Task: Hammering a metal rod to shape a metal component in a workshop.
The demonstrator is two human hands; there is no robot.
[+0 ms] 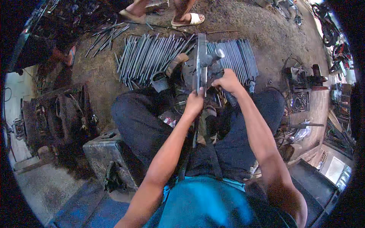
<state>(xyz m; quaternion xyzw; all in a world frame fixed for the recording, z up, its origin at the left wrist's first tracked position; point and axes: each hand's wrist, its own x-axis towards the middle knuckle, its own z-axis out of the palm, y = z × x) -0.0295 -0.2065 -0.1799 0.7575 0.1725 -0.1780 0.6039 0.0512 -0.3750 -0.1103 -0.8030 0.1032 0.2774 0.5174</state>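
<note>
A long, flat metal bar (201, 45) stands lengthwise in front of me, its near end in my left hand (194, 104), whose fingers are closed round it. Against the bar's right side lies a hammer head (211, 57) with a rounded, shiny end. My right hand (229, 81) is closed just below it, on what looks like the hammer's handle, mostly hidden by the fingers. Under the bar sits a dark, blocky metal support, partly hidden. Beyond it, many thin metal rods lie side by side in a left pile (142, 59) and a right pile (237, 57).
A ribbed grey cup-like container (159, 81) stands by my left knee. A worn metal box (110, 152) is at my left side. Loose rods (108, 38) lie farther left. A person's sandalled foot (188, 19) is beyond the rods. Machine parts (302, 79) and motorbikes (336, 53) are at right.
</note>
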